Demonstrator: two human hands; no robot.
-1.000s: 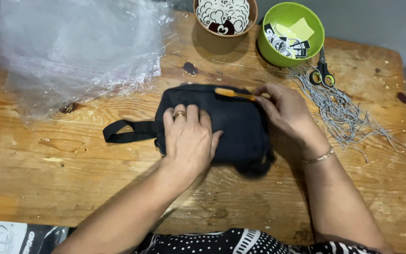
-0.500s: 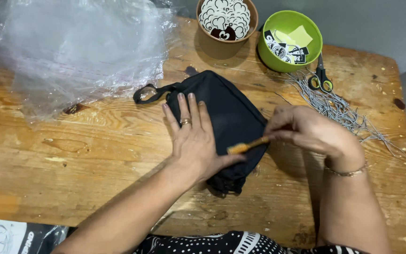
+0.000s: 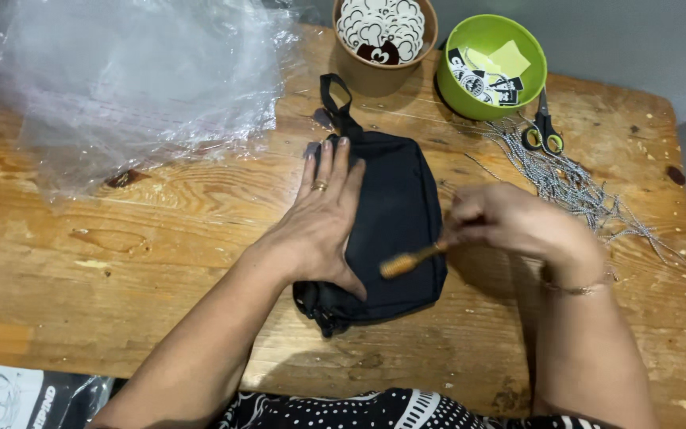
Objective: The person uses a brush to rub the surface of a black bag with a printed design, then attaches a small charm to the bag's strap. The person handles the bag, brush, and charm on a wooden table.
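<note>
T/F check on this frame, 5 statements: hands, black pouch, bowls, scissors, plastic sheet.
1. The left hand lies flat on the black pouch. True.
2. The right hand holds the scissors. False: it holds a small orange-brown tool against the pouch; the scissors lie on the wooden table beside the green bowl.
3. The green bowl is empty. False: it holds yellow and black-and-white paper pieces.
4. A clear plastic sheet lies on the table to the left of the pouch. True.
5. The brown bowl sits to the right of the green bowl. False: it sits to its left.
</note>
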